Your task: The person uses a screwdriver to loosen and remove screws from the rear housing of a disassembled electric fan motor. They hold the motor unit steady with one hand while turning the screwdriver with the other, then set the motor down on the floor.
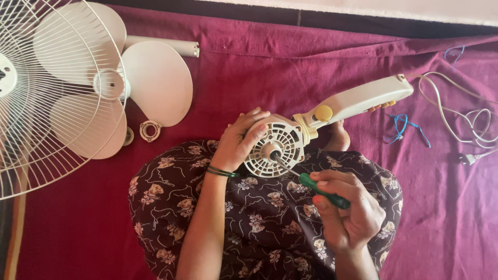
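My left hand [239, 140] grips the round white fan motor housing [275, 148], which rests on my lap over dark floral fabric [249, 218]. Its cream neck with a yellow knob [323, 112] and switch body [363, 96] reaches up and to the right. My right hand [348, 210] holds a green-handled screwdriver [322, 192]; its metal tip touches the housing near the centre hub.
A white wire fan guard [46, 88] and a three-blade white fan blade [111, 85] lie at the left on the maroon cloth [259, 67]. A small plastic ring nut [150, 130] sits below the blade, a white tube [166, 45] above. A white power cord [461, 119] and blue wire [402, 127] lie right.
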